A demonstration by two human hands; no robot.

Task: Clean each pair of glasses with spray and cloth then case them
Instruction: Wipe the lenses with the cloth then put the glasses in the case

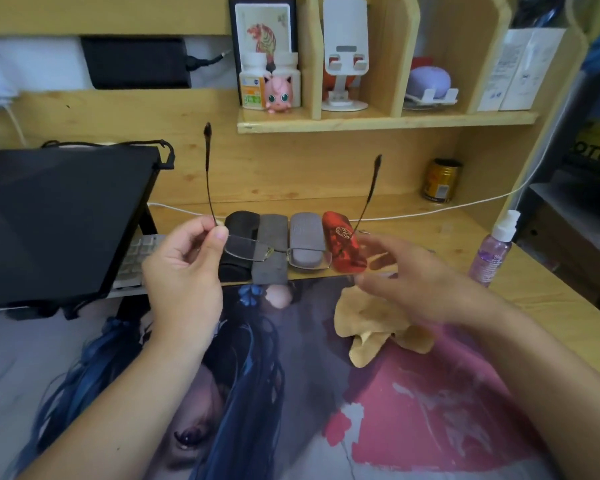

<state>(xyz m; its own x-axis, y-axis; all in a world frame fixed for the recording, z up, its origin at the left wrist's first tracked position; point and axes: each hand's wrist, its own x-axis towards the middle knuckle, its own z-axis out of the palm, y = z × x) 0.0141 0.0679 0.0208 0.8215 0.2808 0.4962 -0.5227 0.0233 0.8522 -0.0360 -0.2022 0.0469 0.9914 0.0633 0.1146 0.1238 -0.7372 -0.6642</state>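
Person, head view: two forearms, both bare from the frame's bottom edge to the wrist; no sleeve, watch, ring or glove visible. Left grip (187,268): short, unpainted thumbnail. Right grip (409,282): blurred, detail unreadable.

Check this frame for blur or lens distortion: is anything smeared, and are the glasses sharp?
Head view: the right hand is motion-blurred, its fingers smeared; the left hand pinching the glasses is sharper, and the thin frame reads clearly. Wide-angle bowing curves the shelf and the desk edges. Lighting is soft, with no strong glare on the lenses.
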